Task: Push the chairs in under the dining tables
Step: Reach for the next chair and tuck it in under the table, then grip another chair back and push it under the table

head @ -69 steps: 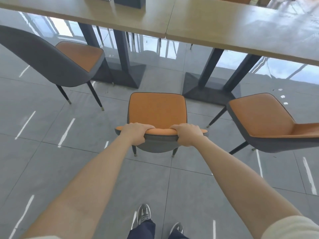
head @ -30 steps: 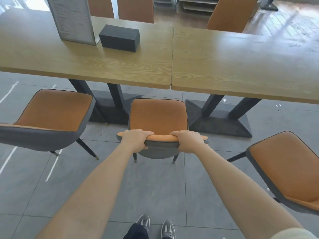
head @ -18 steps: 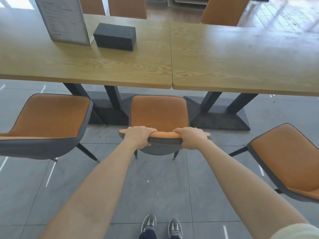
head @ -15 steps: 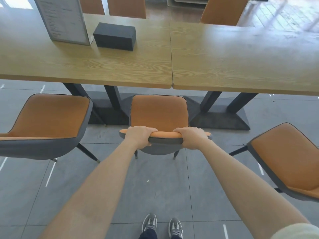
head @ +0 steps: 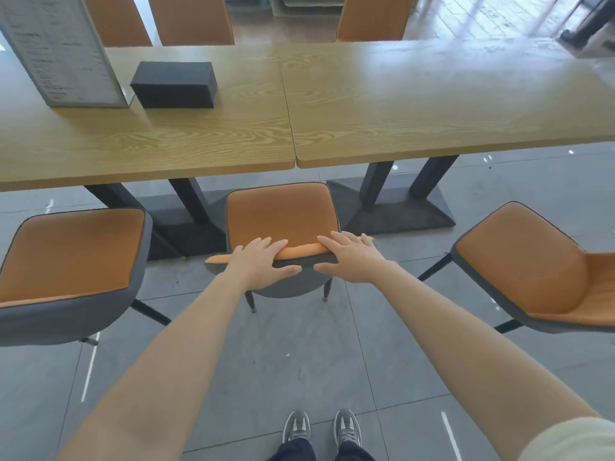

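An orange-and-grey chair point(head: 279, 217) stands in front of me, its seat's front edge at the seam between two wooden dining tables point(head: 213, 144). My left hand point(head: 263, 262) lies over the top of the chair's backrest with fingers straight and thumb spread on the grey back. My right hand point(head: 352, 257) lies on the backrest's right end, fingers extended too. Neither hand grips. A second chair point(head: 73, 257) stands to the left, turned away from the table, and a third chair point(head: 532, 261) stands to the right, angled outward.
On the left table stand a menu card point(head: 60, 51) and a dark box point(head: 174, 84). Black table bases point(head: 396, 207) sit behind the middle chair. More orange chair backs point(head: 189, 18) line the tables' far side. My shoes point(head: 319, 430) are on grey floor tiles.
Both hands have uncurled from gripping the backrest and now lie flat on it. Since the earliest frame the middle chair has moved forward to the tables' edge.
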The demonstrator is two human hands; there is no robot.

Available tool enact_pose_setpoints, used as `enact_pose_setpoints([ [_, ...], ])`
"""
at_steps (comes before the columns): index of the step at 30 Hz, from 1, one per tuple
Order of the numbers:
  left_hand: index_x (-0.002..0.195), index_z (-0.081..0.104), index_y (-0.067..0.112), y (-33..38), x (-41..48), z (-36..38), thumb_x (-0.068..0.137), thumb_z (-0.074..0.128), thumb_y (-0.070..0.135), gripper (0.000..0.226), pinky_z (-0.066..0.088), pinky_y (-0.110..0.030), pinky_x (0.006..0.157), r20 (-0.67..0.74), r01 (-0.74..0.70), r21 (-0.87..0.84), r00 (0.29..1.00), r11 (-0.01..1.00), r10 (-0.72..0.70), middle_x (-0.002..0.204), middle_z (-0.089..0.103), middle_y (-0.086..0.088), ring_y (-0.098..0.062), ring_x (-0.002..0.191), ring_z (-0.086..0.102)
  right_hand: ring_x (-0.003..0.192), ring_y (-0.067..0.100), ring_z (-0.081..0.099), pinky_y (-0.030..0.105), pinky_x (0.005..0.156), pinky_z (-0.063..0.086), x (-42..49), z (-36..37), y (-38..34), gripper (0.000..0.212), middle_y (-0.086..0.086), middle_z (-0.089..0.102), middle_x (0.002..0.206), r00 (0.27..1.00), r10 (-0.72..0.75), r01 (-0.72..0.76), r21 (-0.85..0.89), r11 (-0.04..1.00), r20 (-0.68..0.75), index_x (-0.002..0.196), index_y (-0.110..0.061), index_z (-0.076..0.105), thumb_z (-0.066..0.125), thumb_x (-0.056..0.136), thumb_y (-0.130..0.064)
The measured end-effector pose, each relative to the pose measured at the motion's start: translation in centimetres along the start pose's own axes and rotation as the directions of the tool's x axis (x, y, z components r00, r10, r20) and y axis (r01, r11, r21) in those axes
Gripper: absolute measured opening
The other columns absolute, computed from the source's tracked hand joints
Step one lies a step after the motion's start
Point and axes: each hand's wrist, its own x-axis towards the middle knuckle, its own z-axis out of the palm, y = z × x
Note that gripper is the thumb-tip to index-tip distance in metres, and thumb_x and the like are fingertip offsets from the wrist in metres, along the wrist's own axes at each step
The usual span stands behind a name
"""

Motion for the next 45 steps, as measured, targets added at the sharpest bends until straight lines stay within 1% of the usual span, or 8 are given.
enact_pose_setpoints([
  [2,0.151,0.01,0.031,1.4,-0.5,-0.1,0.091,0.029,0.065,0.072,0.01,-0.051,0.119,-0.029,-0.025,0.004,0.999,1.0,0.025,0.161,0.008,-0.002,-0.023,0.149,0.007,0.149,0.024,-0.008,0.05,0.119,-0.004,-0.9,0.3,0.6,0.071,0.002,-0.005,0.161,0.999,0.035,-0.034,0.033,0.999,-0.008,0.152,-0.029,-0.001,0.03,0.095,-0.059],
  [5,0.151,0.0,0.03,3.5,-0.8,0.0,0.093,0.025,0.062,0.071,0.001,-0.049,0.119,-0.101,-0.089,0.045,0.991,0.995,0.093,0.161,-0.006,-0.002,-0.022,0.149,-0.005,0.147,0.023,-0.019,0.048,0.118,-0.009,-2.6,1.1,2.1,0.075,0.004,-0.02,0.159,0.993,0.102,-0.097,0.077,0.992,-0.064,0.15,-0.024,-0.016,0.025,0.096,-0.058],
  [8,0.151,-0.006,0.028,6.2,-0.6,0.0,0.095,0.02,0.06,0.07,-0.005,-0.049,0.118,-0.153,-0.141,0.114,0.976,0.983,0.158,0.16,-0.013,-0.003,-0.021,0.148,-0.012,0.145,0.023,-0.024,0.046,0.117,-0.011,-5.0,1.7,4.3,0.077,0.005,-0.028,0.156,0.975,0.181,-0.167,0.105,0.98,-0.132,0.147,-0.02,-0.023,0.023,0.097,-0.056],
  [13,0.15,-0.013,0.026,12.6,-0.4,0.1,0.096,0.016,0.059,0.07,-0.012,-0.05,0.116,-0.151,-0.241,0.218,0.949,0.946,0.277,0.158,-0.021,-0.004,-0.022,0.146,-0.019,0.143,0.022,-0.029,0.045,0.117,-0.014,-10.6,2.7,9.2,0.076,0.005,-0.034,0.153,0.927,0.319,-0.286,0.18,0.941,-0.199,0.145,-0.021,-0.027,0.021,0.097,-0.056],
  [20,0.149,-0.016,0.022,25.2,-1.4,0.2,0.097,0.017,0.058,0.071,-0.011,-0.047,0.117,-0.224,-0.378,0.355,0.854,0.855,0.47,0.158,-0.022,-0.004,-0.02,0.146,-0.02,0.144,0.024,-0.026,0.041,0.118,-0.012,-20.2,4.2,18.0,0.082,0.006,-0.034,0.153,0.801,0.521,-0.432,0.317,0.844,-0.296,0.143,-0.018,-0.03,0.024,0.096,-0.057],
  [32,0.149,-0.018,0.022,50.5,-2.1,3.4,0.096,0.018,0.059,0.074,-0.01,-0.046,0.118,-0.188,-0.58,0.407,0.703,0.706,0.686,0.158,-0.019,-0.005,-0.021,0.147,-0.017,0.145,0.022,-0.024,0.043,0.118,-0.012,-35.6,7.5,34.8,0.087,0.004,-0.032,0.154,0.589,0.746,-0.586,0.472,0.658,-0.31,0.145,-0.02,-0.028,0.032,0.094,-0.058],
  [40,0.15,-0.015,0.021,62.5,1.3,4.7,0.096,0.022,0.058,0.075,-0.008,-0.046,0.118,-0.148,-0.624,0.439,0.659,0.646,0.737,0.159,-0.019,-0.005,-0.022,0.148,-0.014,0.145,0.024,-0.024,0.044,0.118,-0.012,-39.3,7.4,45.7,0.087,0.007,-0.03,0.155,0.521,0.795,-0.635,0.481,0.605,-0.311,0.145,-0.018,-0.027,0.029,0.094,-0.06],
  [45,0.149,-0.018,0.019,70.4,5.9,4.7,0.097,0.018,0.057,0.074,-0.008,-0.046,0.118,-0.135,-0.604,0.493,0.658,0.626,0.741,0.158,-0.022,-0.006,-0.023,0.147,-0.016,0.146,0.024,-0.023,0.043,0.12,-0.01,-38.9,5.0,55.2,0.085,0.006,-0.029,0.155,0.526,0.788,-0.636,0.466,0.615,-0.32,0.145,-0.019,-0.027,0.028,0.094,-0.059],
])
